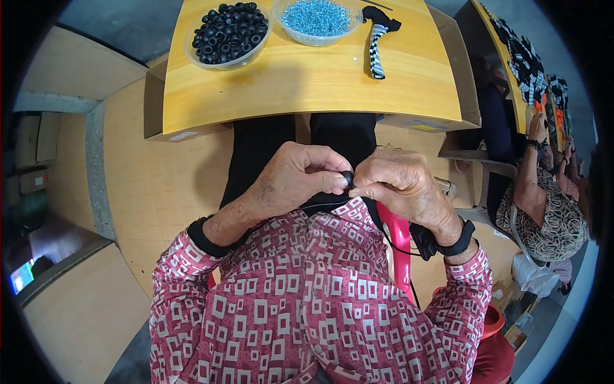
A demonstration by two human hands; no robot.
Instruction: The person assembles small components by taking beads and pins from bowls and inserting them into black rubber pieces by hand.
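Left grip point(291, 178): black round piece point(347, 178) being pinched; right grip point(401, 184), at piece's three o'clock, being held narrow.

Head-worn fisheye looks down on both hands point(291, 176) point(401, 184).

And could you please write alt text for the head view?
A left hand pinches a small black piece, with the right hand close beside it. Ahead, a yellow table holds a bowl of black pieces, a bowl of blue beads and a striped cloth.
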